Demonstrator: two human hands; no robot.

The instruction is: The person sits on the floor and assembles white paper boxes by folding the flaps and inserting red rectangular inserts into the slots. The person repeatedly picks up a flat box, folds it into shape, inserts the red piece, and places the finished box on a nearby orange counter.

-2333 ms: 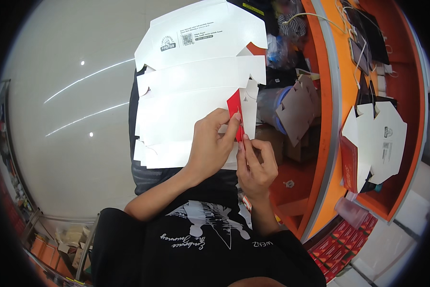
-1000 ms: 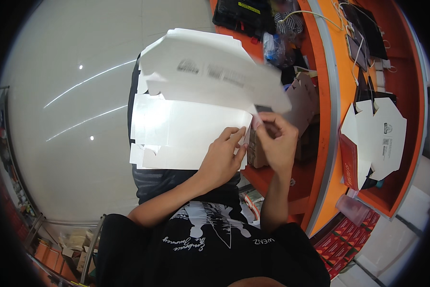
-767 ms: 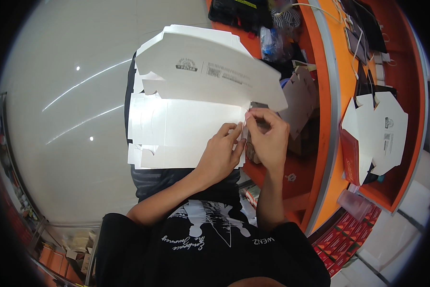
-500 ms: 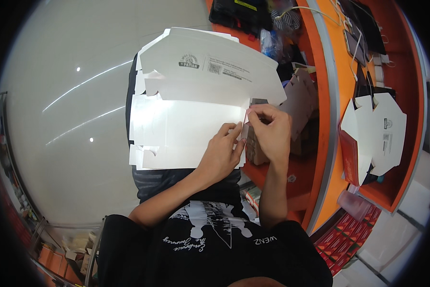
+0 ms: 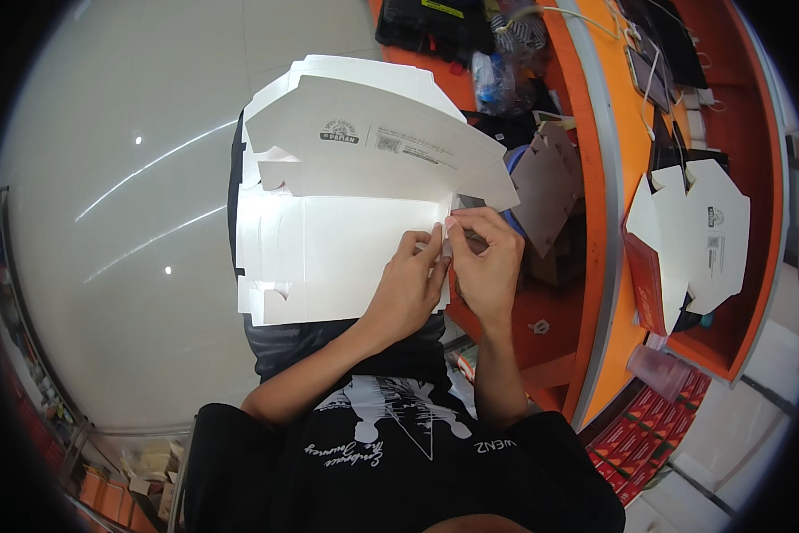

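An unfolded white cardboard box point(image 5: 368, 258) lies across my lap, its lid panel point(image 5: 390, 120) tilted up at the far side with dark printing on it. Slots and tabs run along its left edge. My left hand point(image 5: 408, 280) grips the box's right edge, fingers on the inner face and thumb against the side flap. Just right of it, my right hand point(image 5: 488, 258) pinches the same side flap between thumb and forefinger. The flap stands partly raised, and the fingers hide most of it.
To the right, an orange counter point(image 5: 608, 178) carries a similar part-folded box point(image 5: 701, 240), cables and a phone point(image 5: 650, 78). A clear plastic cup point(image 5: 652, 364) stands by red printed boxes point(image 5: 652, 435). Another cardboard piece point(image 5: 548, 182) leans inside the orange shelf. A black case point(image 5: 435, 25) sits at the top.
The lid panel has come nearer and tilted up more, showing another white layer behind it. My right hand has moved slightly left and down, closer to my left hand at the side flap.
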